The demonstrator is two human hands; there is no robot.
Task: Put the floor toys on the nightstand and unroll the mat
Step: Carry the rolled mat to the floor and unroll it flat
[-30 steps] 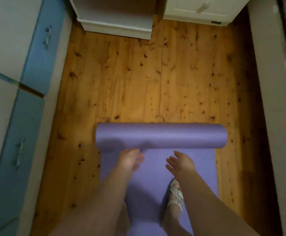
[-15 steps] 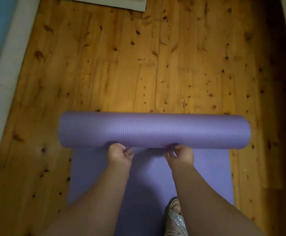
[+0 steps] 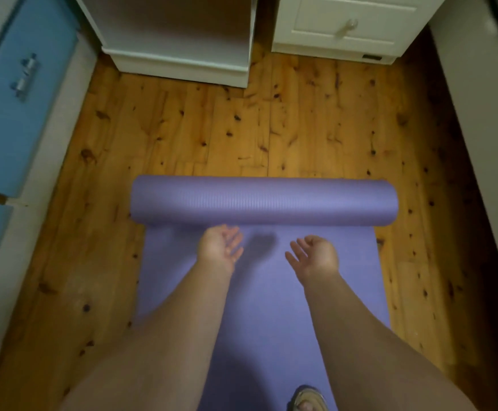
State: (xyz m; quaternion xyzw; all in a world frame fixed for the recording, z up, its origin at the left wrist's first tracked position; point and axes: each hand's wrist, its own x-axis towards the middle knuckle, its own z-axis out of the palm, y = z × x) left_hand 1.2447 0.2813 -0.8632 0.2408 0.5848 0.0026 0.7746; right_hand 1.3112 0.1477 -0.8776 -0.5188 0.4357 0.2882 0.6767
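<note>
A purple mat (image 3: 264, 203) lies partly unrolled on the wooden floor, its rolled part across the middle of the view and its flat part running back under my arms. My left hand (image 3: 219, 247) hovers palm up just behind the roll, fingers apart, holding nothing. My right hand (image 3: 316, 258) is also open and palm up, a little further back from the roll. No toys are in view.
A white nightstand (image 3: 179, 54) and a white cabinet with a knob (image 3: 342, 28) stand at the far end of the floor. Blue drawers (image 3: 13, 93) line the left side, a grey edge (image 3: 485, 129) the right. A sandalled foot (image 3: 307, 401) rests on the mat.
Both hands have let go of the roll and turned palm up behind it. The roll has moved further away, with more flat mat showing, and the view has lifted toward the furniture.
</note>
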